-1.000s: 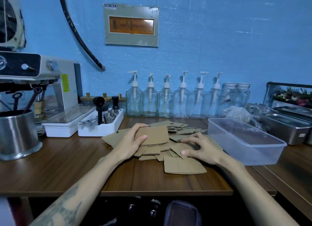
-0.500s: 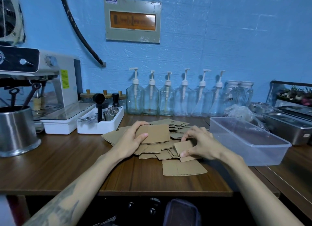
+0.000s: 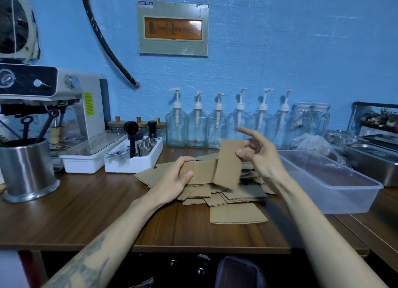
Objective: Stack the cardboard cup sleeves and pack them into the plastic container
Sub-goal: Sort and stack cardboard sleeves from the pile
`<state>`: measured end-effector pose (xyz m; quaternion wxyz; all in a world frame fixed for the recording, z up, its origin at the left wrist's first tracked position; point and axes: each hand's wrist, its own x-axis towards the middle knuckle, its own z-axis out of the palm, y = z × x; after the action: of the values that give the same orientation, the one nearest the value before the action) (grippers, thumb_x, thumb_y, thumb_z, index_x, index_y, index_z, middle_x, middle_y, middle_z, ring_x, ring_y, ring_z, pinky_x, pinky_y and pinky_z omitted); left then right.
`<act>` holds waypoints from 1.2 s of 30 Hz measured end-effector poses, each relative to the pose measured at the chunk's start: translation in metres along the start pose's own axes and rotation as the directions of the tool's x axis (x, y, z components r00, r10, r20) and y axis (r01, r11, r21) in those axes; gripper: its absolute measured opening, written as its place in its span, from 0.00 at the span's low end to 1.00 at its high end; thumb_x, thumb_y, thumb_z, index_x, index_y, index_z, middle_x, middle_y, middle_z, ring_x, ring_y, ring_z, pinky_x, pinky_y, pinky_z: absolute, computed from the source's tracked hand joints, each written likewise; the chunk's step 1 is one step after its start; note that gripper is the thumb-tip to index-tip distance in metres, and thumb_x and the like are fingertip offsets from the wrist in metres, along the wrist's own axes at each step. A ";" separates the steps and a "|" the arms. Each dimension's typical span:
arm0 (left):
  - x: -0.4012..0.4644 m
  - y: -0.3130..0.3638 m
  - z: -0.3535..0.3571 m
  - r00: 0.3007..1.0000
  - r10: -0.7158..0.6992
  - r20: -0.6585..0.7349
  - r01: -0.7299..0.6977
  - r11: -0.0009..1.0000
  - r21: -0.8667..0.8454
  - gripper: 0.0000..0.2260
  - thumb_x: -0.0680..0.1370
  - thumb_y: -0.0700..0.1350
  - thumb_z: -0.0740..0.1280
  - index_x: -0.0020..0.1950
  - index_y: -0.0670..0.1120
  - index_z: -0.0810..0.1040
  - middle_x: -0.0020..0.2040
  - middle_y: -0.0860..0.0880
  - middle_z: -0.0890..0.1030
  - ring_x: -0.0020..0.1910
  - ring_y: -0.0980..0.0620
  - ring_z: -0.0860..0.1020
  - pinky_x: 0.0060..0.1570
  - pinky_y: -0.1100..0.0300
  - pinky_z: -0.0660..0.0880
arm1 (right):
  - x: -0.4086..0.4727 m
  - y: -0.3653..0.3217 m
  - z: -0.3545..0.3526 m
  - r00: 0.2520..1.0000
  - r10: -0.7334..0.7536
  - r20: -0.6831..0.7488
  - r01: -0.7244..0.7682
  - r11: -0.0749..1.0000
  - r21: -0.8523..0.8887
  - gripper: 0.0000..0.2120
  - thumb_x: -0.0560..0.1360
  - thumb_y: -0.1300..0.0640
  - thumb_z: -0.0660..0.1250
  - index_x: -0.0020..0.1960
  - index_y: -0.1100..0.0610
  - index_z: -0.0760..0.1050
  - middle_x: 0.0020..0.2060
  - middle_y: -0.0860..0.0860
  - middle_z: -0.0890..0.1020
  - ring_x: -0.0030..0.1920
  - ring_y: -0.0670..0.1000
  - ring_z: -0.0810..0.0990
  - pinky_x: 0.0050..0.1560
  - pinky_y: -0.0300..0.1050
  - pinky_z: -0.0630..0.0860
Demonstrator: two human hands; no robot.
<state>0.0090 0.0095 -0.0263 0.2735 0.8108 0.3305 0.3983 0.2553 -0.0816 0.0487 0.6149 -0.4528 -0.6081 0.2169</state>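
One cardboard sleeve (image 3: 228,164) hangs on end from my right hand (image 3: 259,153), pinched near its top corner between my thumb and curled fingers while my index finger points away to the left. It is raised off the counter and blurred, its lower edge overlapping the sleeve (image 3: 201,172) that my left hand (image 3: 175,180) grips. That hand has its thumb on top and its fingers tucked behind the left end, holding the piece flat and level just above the loose pile of sleeves (image 3: 237,193).

The pile spreads under and between both hands on the wooden counter (image 3: 90,212). One single sleeve (image 3: 238,213) lies flat apart from it, nearer to me, below my right wrist.

The clear plastic container (image 3: 331,181) sits just to the right of my right forearm, open at the top, with no sleeves in it.

Beyond my hands a row of pump bottles (image 3: 217,122) stands against the blue wall. Past my left hand is a white tray (image 3: 133,156) of small tools, then an espresso machine (image 3: 64,107), and farthest left a steel canister (image 3: 27,169).
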 end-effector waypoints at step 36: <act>0.001 0.003 0.002 0.998 0.048 0.045 -0.049 0.999 0.002 0.24 0.79 0.48 0.68 0.69 0.66 0.63 0.61 0.62 0.74 0.59 0.59 0.75 0.62 0.52 0.74 | -0.013 0.049 0.043 0.973 -0.039 0.228 0.166 0.801 -0.575 0.22 0.79 0.57 0.67 0.71 0.44 0.70 0.57 0.44 0.75 0.55 0.43 0.71 0.61 0.45 0.69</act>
<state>0.0122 0.0076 -0.0246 0.2699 0.8278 0.3051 0.3857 0.2268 -0.0556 -0.0053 0.3887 -0.5629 -0.7288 0.0287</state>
